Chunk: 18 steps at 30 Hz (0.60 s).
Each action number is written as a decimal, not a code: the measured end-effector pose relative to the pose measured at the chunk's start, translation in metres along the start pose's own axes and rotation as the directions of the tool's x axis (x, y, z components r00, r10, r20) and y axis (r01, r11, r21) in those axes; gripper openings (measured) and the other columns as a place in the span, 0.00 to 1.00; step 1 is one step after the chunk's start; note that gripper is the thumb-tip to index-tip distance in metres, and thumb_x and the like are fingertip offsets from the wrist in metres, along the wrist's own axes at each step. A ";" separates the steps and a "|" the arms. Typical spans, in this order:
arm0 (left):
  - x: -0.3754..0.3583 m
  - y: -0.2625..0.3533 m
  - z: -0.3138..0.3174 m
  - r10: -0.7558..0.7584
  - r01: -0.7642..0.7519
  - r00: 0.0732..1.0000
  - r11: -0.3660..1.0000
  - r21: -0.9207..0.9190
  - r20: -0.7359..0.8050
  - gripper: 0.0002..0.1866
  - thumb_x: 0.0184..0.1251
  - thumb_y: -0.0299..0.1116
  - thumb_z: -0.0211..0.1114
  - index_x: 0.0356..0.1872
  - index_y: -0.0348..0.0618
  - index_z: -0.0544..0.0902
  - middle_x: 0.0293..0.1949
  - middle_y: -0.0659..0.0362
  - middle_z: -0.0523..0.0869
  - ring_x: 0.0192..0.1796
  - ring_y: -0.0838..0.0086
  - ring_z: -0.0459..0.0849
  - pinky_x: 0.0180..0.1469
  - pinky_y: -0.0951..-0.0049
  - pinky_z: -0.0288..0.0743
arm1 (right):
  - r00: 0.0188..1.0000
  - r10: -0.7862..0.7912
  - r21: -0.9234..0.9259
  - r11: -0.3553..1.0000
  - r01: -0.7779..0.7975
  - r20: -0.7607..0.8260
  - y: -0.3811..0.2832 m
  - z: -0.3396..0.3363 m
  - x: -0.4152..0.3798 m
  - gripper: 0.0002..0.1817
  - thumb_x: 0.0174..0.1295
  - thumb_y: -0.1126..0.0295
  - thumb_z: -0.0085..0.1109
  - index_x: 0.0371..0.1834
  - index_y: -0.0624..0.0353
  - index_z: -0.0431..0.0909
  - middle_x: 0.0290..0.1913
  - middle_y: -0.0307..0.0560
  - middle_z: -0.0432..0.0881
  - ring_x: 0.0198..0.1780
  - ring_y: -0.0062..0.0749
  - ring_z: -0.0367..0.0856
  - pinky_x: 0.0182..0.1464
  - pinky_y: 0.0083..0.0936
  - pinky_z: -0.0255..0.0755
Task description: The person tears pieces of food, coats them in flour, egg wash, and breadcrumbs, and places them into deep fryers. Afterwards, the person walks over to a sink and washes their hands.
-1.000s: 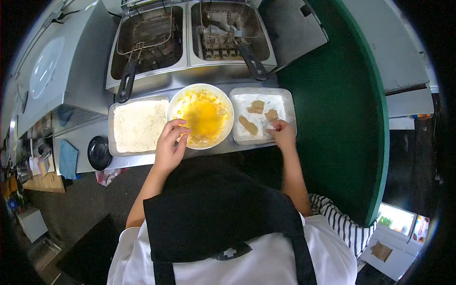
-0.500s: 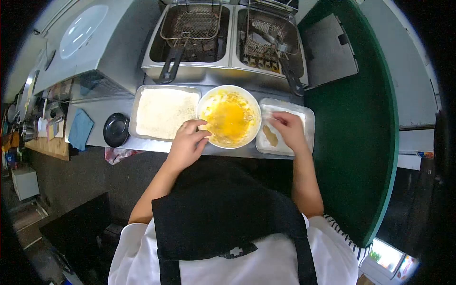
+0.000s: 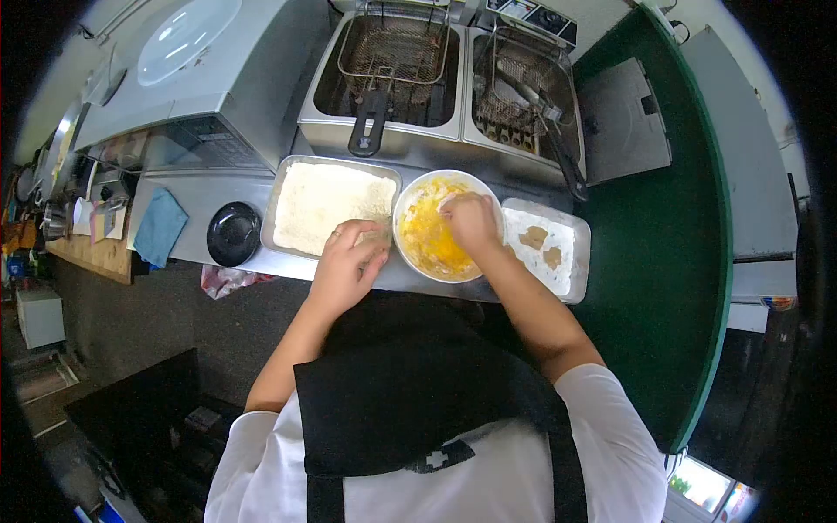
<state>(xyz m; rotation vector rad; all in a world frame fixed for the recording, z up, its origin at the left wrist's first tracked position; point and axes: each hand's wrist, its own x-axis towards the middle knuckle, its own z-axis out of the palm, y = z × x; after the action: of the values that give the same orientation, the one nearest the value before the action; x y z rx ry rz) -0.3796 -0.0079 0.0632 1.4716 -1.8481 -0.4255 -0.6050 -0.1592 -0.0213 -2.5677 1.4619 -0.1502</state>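
My right hand (image 3: 469, 220) is over the white bowl (image 3: 499, 209) of beaten egg (image 3: 427, 228), its fingers pinched together. A whitish, flour-coated bit shows at the fingertips; its kind is hidden by the hand. My left hand (image 3: 349, 266) hovers at the front right corner of the metal tray of pale crumbs (image 3: 331, 205), fingers apart and holding nothing. To the bowl's right lies a second metal tray with white flour (image 3: 562, 231). Brown bare patches show through its flour.
Behind the trays stands a twin deep fryer (image 3: 401, 135) with wire baskets, their black handles (image 3: 370, 122) pointing forward. A black dish (image 3: 234, 234) and a blue cloth (image 3: 159, 227) lie to the left. A green partition (image 3: 645, 261) rises on the right.
My right hand has moved left from the flour tray to the egg bowl. More brown patches show in the flour. The view has shifted, and my left hand now lies by the crumb tray.
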 end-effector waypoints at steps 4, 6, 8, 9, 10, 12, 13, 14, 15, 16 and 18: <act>-0.009 -0.016 -0.003 -0.037 0.037 0.999 0.998 -0.040 0.012 0.08 0.58 0.26 0.68 0.39 0.42 0.85 0.51 0.53 0.82 0.56 0.55 0.78 0.58 0.59 0.71 | 0.977 -0.111 0.213 0.975 0.071 0.181 -0.019 -0.006 -0.001 0.07 0.56 0.67 0.63 0.33 0.52 0.89 0.36 0.46 0.88 0.43 0.43 0.86 0.53 0.44 0.74; -0.012 -0.019 -0.008 -0.030 0.031 0.999 0.999 -0.043 0.016 0.08 0.58 0.26 0.68 0.40 0.42 0.85 0.51 0.53 0.82 0.55 0.55 0.78 0.57 0.60 0.71 | 0.958 -0.070 0.499 0.863 -0.082 0.279 -0.027 -0.027 0.000 0.06 0.55 0.67 0.66 0.33 0.55 0.88 0.37 0.48 0.88 0.41 0.45 0.86 0.50 0.42 0.76; -0.011 -0.021 -0.011 -0.032 0.032 0.999 0.998 -0.050 0.010 0.08 0.58 0.26 0.67 0.39 0.42 0.85 0.51 0.53 0.81 0.55 0.56 0.78 0.57 0.60 0.72 | 0.964 -0.009 0.637 0.752 -0.168 0.265 0.007 0.005 0.017 0.07 0.55 0.66 0.67 0.33 0.55 0.88 0.36 0.50 0.88 0.40 0.47 0.86 0.47 0.41 0.77; -0.011 -0.022 -0.013 -0.036 0.037 0.999 0.998 -0.055 0.007 0.07 0.59 0.26 0.67 0.39 0.41 0.85 0.51 0.53 0.81 0.54 0.55 0.79 0.56 0.60 0.72 | 0.965 0.025 0.699 0.684 -0.207 0.261 0.010 0.006 0.022 0.08 0.54 0.65 0.68 0.34 0.56 0.87 0.36 0.52 0.87 0.39 0.48 0.86 0.46 0.40 0.78; -0.011 -0.023 -0.014 -0.039 0.040 0.999 0.997 -0.059 0.007 0.07 0.59 0.26 0.66 0.38 0.41 0.85 0.51 0.53 0.81 0.54 0.55 0.79 0.56 0.59 0.73 | 0.963 0.120 0.576 0.781 -0.242 0.241 0.012 0.008 0.022 0.08 0.54 0.65 0.68 0.34 0.55 0.87 0.36 0.52 0.87 0.40 0.48 0.86 0.47 0.40 0.78; -0.011 -0.023 -0.013 -0.044 0.045 0.999 0.997 -0.064 0.009 0.06 0.59 0.26 0.66 0.38 0.40 0.85 0.51 0.53 0.81 0.54 0.55 0.79 0.56 0.59 0.73 | 0.943 0.294 0.296 0.897 -0.328 0.156 0.011 0.009 0.021 0.08 0.54 0.65 0.68 0.35 0.54 0.87 0.36 0.54 0.87 0.40 0.48 0.86 0.48 0.40 0.78; -0.011 -0.024 -0.013 -0.048 0.049 0.999 0.997 -0.065 0.008 0.06 0.59 0.26 0.66 0.38 0.40 0.85 0.51 0.53 0.81 0.54 0.55 0.79 0.56 0.59 0.73 | 0.960 0.220 0.309 0.914 -0.265 0.172 0.007 0.010 0.019 0.08 0.53 0.65 0.68 0.35 0.55 0.87 0.36 0.54 0.87 0.40 0.48 0.86 0.48 0.41 0.78; -0.011 -0.024 -0.012 -0.048 0.049 0.999 0.997 -0.065 0.013 0.06 0.59 0.25 0.66 0.38 0.40 0.85 0.51 0.53 0.81 0.54 0.55 0.79 0.56 0.60 0.73 | 0.972 0.143 0.323 0.925 -0.199 0.188 0.003 0.012 0.015 0.09 0.53 0.65 0.68 0.35 0.55 0.87 0.36 0.54 0.87 0.40 0.48 0.86 0.48 0.41 0.78; -0.011 -0.025 -0.011 -0.049 0.050 0.999 0.997 -0.065 0.018 0.06 0.59 0.25 0.66 0.38 0.40 0.85 0.51 0.53 0.81 0.54 0.55 0.79 0.56 0.60 0.73 | 0.977 0.064 0.339 0.932 -0.132 0.204 -0.001 0.013 0.013 0.09 0.53 0.65 0.68 0.35 0.55 0.87 0.36 0.54 0.86 0.40 0.49 0.86 0.48 0.42 0.78; -0.012 -0.025 -0.010 -0.051 0.052 0.998 0.996 -0.066 0.021 0.06 0.59 0.25 0.66 0.38 0.40 0.85 0.51 0.53 0.81 0.54 0.55 0.79 0.56 0.60 0.73 | 0.981 0.121 0.282 0.946 -0.160 0.152 -0.001 0.014 0.015 0.09 0.53 0.65 0.68 0.34 0.56 0.87 0.36 0.54 0.87 0.40 0.49 0.86 0.49 0.42 0.77; -0.012 -0.022 -0.009 -0.055 0.056 0.998 0.997 -0.059 0.019 0.06 0.59 0.25 0.66 0.38 0.40 0.85 0.51 0.53 0.81 0.54 0.55 0.79 0.56 0.60 0.73 | 0.974 0.223 0.171 0.959 -0.226 0.041 0.001 0.016 0.017 0.09 0.53 0.65 0.68 0.34 0.56 0.87 0.36 0.54 0.87 0.41 0.49 0.85 0.49 0.42 0.77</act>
<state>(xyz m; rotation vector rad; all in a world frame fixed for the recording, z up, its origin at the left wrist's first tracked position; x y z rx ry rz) -0.3569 -0.0012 0.0513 1.4858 -1.7960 -0.5173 -0.5940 -0.1730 -0.0372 -2.2414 1.6402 -0.2078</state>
